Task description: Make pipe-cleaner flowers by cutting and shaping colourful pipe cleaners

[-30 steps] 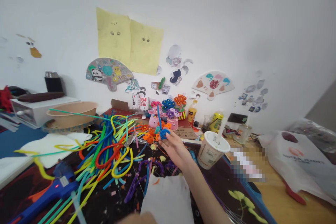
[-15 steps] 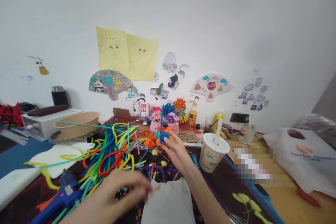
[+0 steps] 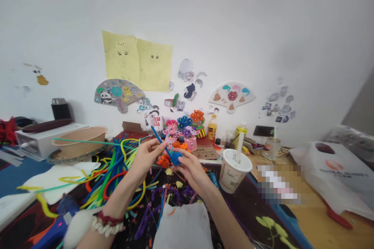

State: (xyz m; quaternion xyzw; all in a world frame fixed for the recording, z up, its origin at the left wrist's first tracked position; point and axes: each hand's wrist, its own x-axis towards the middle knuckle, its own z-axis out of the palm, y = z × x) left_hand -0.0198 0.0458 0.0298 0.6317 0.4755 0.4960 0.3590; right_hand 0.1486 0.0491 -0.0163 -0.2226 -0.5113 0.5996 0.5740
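Both hands meet over the middle of the table around a blue pipe cleaner (image 3: 157,134), whose lower end is bunched into a fuzzy blue shape. My left hand (image 3: 151,153) pinches the straight stem, which tilts up to the left. My right hand (image 3: 190,166) holds the bunched blue part (image 3: 175,158) between thumb and fingers. Just behind lie orange pipe-cleaner flowers (image 3: 165,160), partly covered by the hands. Left of the hands spreads a pile of colourful pipe cleaners (image 3: 112,167).
A blue glue gun (image 3: 55,229) lies at the lower left. A lidded paper cup (image 3: 235,171) with a straw stands right of my hands. Potted pipe-cleaner flowers (image 3: 184,121) stand at the back. White paper (image 3: 184,227) lies in front; a plastic bag (image 3: 336,171) sits far right.
My left hand has moved up and right from the lower left and taken hold of the blue stem. The stem has gone from upright to tilted left. My right hand keeps its hold.
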